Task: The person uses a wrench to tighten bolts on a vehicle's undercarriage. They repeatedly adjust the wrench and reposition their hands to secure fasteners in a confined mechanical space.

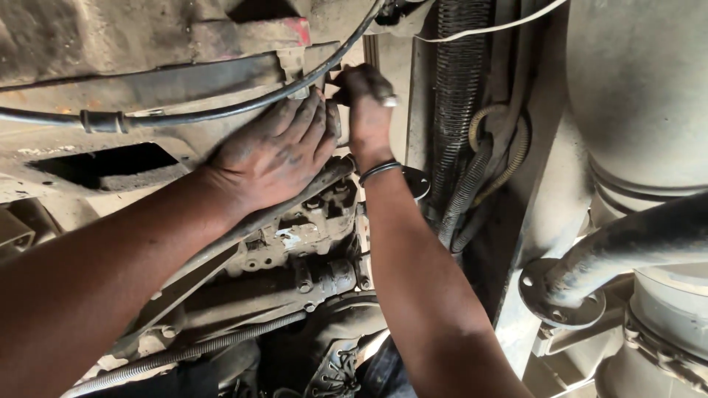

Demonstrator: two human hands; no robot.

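The right side of the scene is filled by a large grey cylindrical housing (641,88), dusted over. Below it, a thick dark pipe (627,247) is seen running down to the left and ending in a round bolted flange (549,302). The upper left is taken up by a rusted, dirt-caked chassis member (110,37), with a dark rectangular opening below it. In the centre, lower down, a greasy cast mechanical assembly (295,243) with bolts and fittings is located, crossed by a flat metal bar. A black ribbed conduit (453,88) is routed vertically just right of centre, with thinner corrugated hoses (494,158) looped beside it. A black cable (221,110) is run from the left edge up to the top centre, passing directly over the hands.

The left hand (276,151) is laid flat against the chassis just under the cable, its fingers extended and close together, holding nothing visible. The right hand (366,107), with a dark band (380,171) on its wrist, is raised just beside the left, its fingers curled tight around a small part at the cable bracket; the part itself is hidden and cannot be identified.
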